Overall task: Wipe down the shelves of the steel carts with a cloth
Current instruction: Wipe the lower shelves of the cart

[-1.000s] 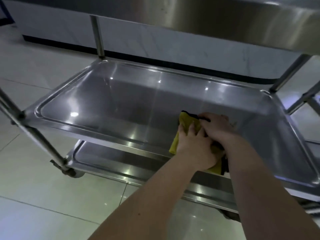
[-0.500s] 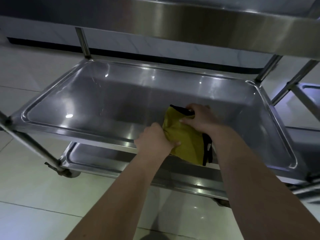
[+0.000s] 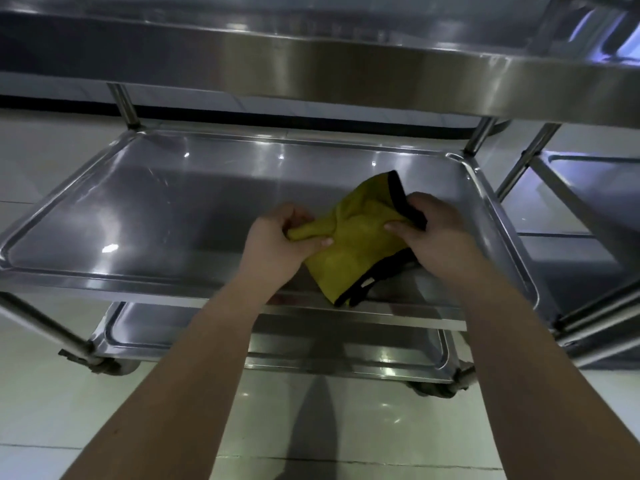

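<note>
A yellow cloth with a black hem is stretched between both my hands above the right half of the cart's middle shelf. My left hand pinches its bunched left corner. My right hand grips the black-edged right side. The cloth's lower corner hangs down to the shelf's front rim. The top shelf juts out overhead, and the bottom shelf shows below, partly hidden by my forearms.
A second steel cart stands close on the right. Upright posts rise at the shelf corners, with castor wheels on the pale tiled floor. A white wall with a dark base strip runs behind.
My hands have pulled apart, and the folded cloth has opened out and lifted off the shelf. The view has shifted so the cart sits lower and more central.
</note>
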The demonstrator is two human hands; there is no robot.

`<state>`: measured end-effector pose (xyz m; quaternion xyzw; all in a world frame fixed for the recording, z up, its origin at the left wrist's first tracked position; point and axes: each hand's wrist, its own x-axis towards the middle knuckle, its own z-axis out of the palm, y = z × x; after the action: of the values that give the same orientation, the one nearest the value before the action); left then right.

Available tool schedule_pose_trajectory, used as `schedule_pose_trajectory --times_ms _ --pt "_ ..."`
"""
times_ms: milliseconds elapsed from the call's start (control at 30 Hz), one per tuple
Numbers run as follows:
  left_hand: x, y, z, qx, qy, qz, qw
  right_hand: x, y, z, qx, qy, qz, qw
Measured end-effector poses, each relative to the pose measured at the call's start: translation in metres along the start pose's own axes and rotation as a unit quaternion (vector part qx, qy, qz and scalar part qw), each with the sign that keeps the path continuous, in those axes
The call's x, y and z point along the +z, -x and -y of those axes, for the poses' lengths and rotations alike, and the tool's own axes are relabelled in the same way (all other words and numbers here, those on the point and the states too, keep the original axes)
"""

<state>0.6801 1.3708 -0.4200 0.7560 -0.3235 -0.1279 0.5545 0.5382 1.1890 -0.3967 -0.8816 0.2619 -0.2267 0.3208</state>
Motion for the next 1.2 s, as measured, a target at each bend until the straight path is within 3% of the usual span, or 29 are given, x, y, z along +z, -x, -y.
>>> schedule_pose_trajectory --times_ms 133,300,400,533,667,800,933,1033,1133,1200 --pt "0.001 0.021 -0.020 0.036 0.105 0.031 0.993 -0.023 0.057 0.007 -0.023 -0.115 -0.071 0.991" --pt "0.021 0.067 -0.011 0.039 0.168 0.057 0.983 -0.019 0.124 -0.015 0.013 -0.108 -0.091 0.990" --pt "0.041 0.100 0.010 0.045 0.129 0.062 0.989 -0.005 0.162 -0.038 0.072 -0.099 -0.102 0.987" --pt "0.065 0.130 0.044 0.056 0.035 0.119 0.991 0.013 0.208 -0.081 0.134 -0.080 -0.054 0.986" --pt "0.099 0.136 0.103 -0.024 -0.055 0.221 0.973 0.042 0.238 -0.129 0.200 -0.052 0.031 0.978" --pt "0.138 0.133 0.151 -0.059 -0.082 0.260 0.960 0.070 0.249 -0.167 0.208 -0.033 0.069 0.975" --pt "0.178 0.121 0.182 -0.077 -0.080 0.249 0.962 0.082 0.230 -0.207 0.197 0.002 0.054 0.979" --pt "0.211 0.101 0.199 -0.080 -0.063 0.193 0.976 0.084 0.190 -0.233 0.181 0.061 0.029 0.981" --pt "0.240 0.075 0.212 -0.052 -0.132 0.123 0.982 0.092 0.139 -0.259 0.175 0.124 0.028 0.976" --pt "0.251 0.067 0.225 -0.014 -0.241 0.098 0.966 0.107 0.117 -0.274 0.180 0.204 0.034 0.962"
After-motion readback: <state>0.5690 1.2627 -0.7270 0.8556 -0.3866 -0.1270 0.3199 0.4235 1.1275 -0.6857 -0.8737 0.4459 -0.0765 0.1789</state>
